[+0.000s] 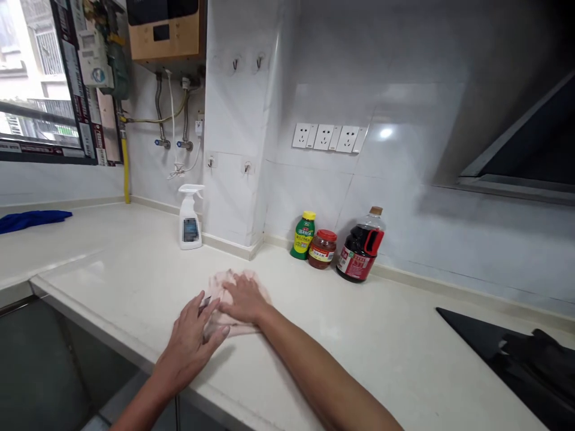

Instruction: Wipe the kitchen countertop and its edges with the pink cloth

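A pale pink cloth [224,281] lies flat on the white countertop [359,335] near its front edge. My right hand [245,299] presses down on the cloth, palm flat and fingers spread. My left hand [191,338] rests at the cloth's near left edge, fingers extended and touching it. A white spray bottle [190,218] stands upright behind and left of the cloth, against the wall corner.
A green-yellow bottle [304,235], a red-lidded jar [322,248] and a dark sauce jug [362,245] stand by the wall. A blue cloth [31,219] lies far left. A black cooktop [516,359] sits at right, under the range hood [521,143].
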Motion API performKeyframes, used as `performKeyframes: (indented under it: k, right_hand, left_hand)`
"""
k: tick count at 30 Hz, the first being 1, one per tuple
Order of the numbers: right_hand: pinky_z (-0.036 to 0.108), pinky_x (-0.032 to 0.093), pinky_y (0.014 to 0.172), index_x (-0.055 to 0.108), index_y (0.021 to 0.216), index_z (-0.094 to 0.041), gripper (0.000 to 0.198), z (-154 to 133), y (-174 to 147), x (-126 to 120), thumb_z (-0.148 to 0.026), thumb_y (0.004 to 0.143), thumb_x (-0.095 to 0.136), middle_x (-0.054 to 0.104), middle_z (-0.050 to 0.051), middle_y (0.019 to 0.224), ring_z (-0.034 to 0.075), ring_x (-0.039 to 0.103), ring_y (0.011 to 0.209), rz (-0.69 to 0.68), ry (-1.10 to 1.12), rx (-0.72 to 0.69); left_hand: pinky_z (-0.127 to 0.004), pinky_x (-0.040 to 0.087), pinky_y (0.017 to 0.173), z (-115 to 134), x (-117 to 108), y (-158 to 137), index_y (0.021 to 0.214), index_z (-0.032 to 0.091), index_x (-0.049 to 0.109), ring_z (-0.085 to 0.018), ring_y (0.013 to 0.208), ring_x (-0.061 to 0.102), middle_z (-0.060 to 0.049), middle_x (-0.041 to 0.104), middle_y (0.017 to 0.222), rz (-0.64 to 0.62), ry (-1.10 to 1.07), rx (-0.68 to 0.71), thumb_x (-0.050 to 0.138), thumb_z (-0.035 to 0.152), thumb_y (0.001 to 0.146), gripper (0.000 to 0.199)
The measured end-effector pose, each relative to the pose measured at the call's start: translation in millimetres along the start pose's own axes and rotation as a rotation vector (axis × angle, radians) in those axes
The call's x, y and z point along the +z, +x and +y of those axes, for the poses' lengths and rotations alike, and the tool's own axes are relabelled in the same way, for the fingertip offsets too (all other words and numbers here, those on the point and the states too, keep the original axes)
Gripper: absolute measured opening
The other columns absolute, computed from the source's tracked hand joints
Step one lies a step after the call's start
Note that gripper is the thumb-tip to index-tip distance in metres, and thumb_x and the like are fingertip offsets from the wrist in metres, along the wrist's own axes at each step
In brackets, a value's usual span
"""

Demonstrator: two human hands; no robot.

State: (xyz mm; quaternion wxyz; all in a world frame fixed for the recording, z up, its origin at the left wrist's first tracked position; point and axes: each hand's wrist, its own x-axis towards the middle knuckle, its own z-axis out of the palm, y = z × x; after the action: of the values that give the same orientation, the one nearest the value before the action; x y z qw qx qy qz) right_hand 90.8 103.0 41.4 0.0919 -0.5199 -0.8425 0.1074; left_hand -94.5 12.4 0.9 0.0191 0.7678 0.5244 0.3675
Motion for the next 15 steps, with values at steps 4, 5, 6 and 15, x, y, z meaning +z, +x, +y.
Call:
performKeyframes:
  k: [4,5,6,15]
  right_hand:
    - [0.048,0.008,0.121,0.033,0.151,-0.039,0.071,-6,-38,-1,-0.076,0.092,0.042,0.006,-0.002,0.165,0.025,0.005,0.151,-0.021,0.025,-0.122]
    - [0.047,0.009,0.121,0.035,0.150,-0.040,0.068,4,-49,-4,-0.075,0.092,0.042,0.007,-0.004,0.165,0.024,0.007,0.150,-0.010,0.021,-0.109]
    - [0.047,0.010,0.121,0.037,0.149,-0.041,0.066,18,-60,-9,-0.073,0.093,0.043,0.008,-0.006,0.164,0.024,0.009,0.150,0.007,0.011,-0.074]
    - [0.051,0.025,0.116,0.054,0.140,-0.025,0.054,192,-241,-53,-0.047,0.096,0.031,0.039,0.005,0.154,0.029,0.029,0.143,0.232,-0.215,0.591]
  left_hand:
    - [-0.056,0.035,0.112,0,2,0,0.149,0.031,0.045,-0.035,0.147,0.030,-0.010,0.031,0.162,-0.021,0.036,-0.031,0.043,0.064,0.093,0.065]
    - [-0.056,0.034,0.113,0,1,0,0.149,0.030,0.044,-0.035,0.147,0.029,-0.010,0.032,0.162,-0.042,0.048,-0.038,0.041,0.064,0.093,0.066]
    - [-0.056,0.034,0.114,1,0,0,0.149,0.030,0.045,-0.035,0.148,0.029,-0.010,0.033,0.161,-0.066,0.062,-0.049,0.041,0.065,0.093,0.066]
    - [-0.049,0.038,0.112,20,-14,-1,0.130,0.029,0.065,-0.030,0.138,0.045,-0.007,0.057,0.144,-0.205,0.153,-0.064,0.039,0.061,0.095,0.054]
